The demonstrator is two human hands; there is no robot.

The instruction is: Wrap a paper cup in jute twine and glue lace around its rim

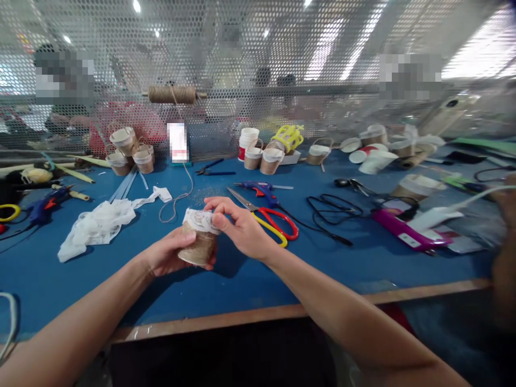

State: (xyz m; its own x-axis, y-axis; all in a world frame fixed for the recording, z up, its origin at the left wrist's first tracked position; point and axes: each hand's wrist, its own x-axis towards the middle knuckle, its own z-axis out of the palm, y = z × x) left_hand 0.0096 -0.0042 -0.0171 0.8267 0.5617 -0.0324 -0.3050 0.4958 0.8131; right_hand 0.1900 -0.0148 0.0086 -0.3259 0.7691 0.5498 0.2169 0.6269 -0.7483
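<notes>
A small cup (198, 248) wrapped in brown twine is tilted in my left hand (171, 250), whose thumb presses its side while the fingers curl beneath and behind. White lace trim (199, 221) runs around the cup's upper part. At the right side of that rim, my right hand (242, 226) pinches the lace between thumb and fingers; the exact contact is partly hidden. Just right of my right hand lie scissors (278, 226) with red and yellow handles. Behind them rests a blue glue gun (262, 192). A crumpled length of white lace fabric (100, 226) lies to the left.
Twine runs from a spool (172, 94) on the perforated screen (226, 59) down to the blue table (169, 301). Twine-wrapped cups (143, 158) stand along the back. Another glue gun (50, 204) is at left. At right are cables (336, 207), a purple device (411, 231) and another person's arm (506, 252).
</notes>
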